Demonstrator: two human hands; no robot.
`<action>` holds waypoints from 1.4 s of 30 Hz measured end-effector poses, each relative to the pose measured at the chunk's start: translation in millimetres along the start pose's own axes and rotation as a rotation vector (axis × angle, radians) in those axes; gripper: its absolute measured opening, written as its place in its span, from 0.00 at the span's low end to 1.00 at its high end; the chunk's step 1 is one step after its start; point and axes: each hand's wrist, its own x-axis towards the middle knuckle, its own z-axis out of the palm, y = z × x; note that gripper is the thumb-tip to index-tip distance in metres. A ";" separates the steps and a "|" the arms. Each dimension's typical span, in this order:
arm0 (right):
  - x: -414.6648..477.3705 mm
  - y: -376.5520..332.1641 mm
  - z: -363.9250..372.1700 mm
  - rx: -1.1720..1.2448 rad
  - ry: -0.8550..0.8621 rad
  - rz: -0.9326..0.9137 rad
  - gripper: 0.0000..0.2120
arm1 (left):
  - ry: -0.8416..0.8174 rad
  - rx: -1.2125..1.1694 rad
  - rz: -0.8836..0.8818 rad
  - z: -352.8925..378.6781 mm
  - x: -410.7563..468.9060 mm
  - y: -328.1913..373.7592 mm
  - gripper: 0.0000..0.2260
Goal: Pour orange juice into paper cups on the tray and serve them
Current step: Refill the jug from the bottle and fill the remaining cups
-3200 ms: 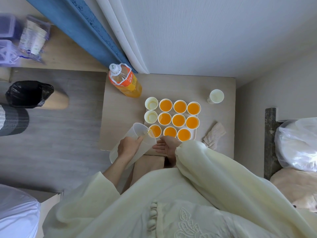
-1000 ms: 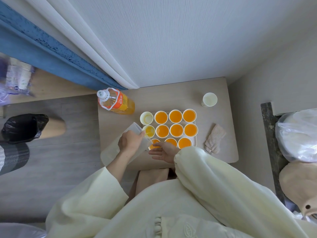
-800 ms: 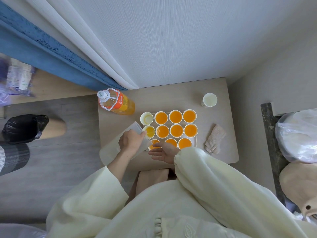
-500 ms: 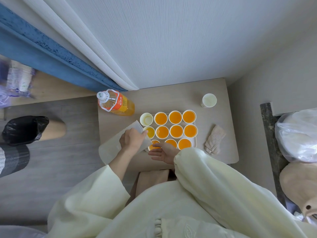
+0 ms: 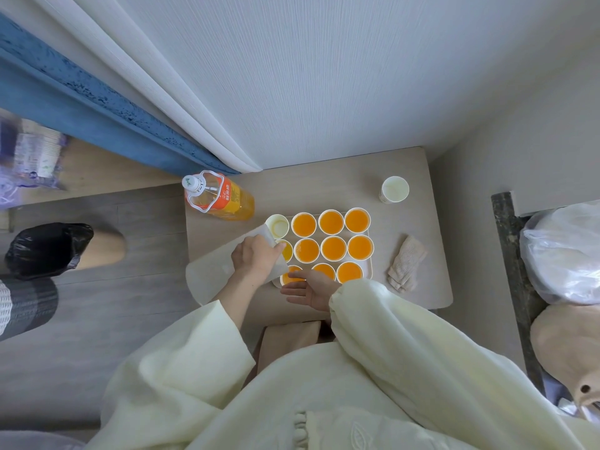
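Observation:
Several paper cups stand in rows on a tray point(image 5: 369, 271) on the small table point(image 5: 422, 254); most hold orange juice point(image 5: 331, 248). The far-left cup point(image 5: 277, 224) looks almost empty. My left hand point(image 5: 256, 259) grips a clear plastic jug point(image 5: 214, 272), tilted with its spout over the middle-left cup point(image 5: 287, 250), which holds a little juice. My right hand point(image 5: 308, 287) rests open, fingers straight, against the near-left cup point(image 5: 290, 278) at the tray's front edge.
An orange juice bottle point(image 5: 220, 199) stands at the table's back left. A lone paper cup point(image 5: 394, 189) sits at the back right, a folded cloth point(image 5: 406, 267) right of the tray. A black-bagged bin point(image 5: 45, 248) is on the floor to the left. Curtains hang behind.
The jug has moved from the near-left cup to the middle-left cup and tipped further; that cup now holds some juice. My right hand stays by the tray's front.

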 end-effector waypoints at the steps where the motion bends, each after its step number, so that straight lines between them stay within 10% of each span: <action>1: 0.0 0.1 -0.1 -0.001 0.002 0.000 0.18 | -0.002 -0.004 0.002 0.5 0.4 0.0 0.25; 25: -10.7 -9.2 5.3 -0.168 0.003 -0.014 0.19 | -0.119 -0.924 -0.434 38.7 -43.9 -92.6 0.19; 42: -65.3 -121.8 7.0 -0.132 0.061 -0.384 0.10 | -0.027 -1.001 0.081 -63.2 4.7 -24.4 0.15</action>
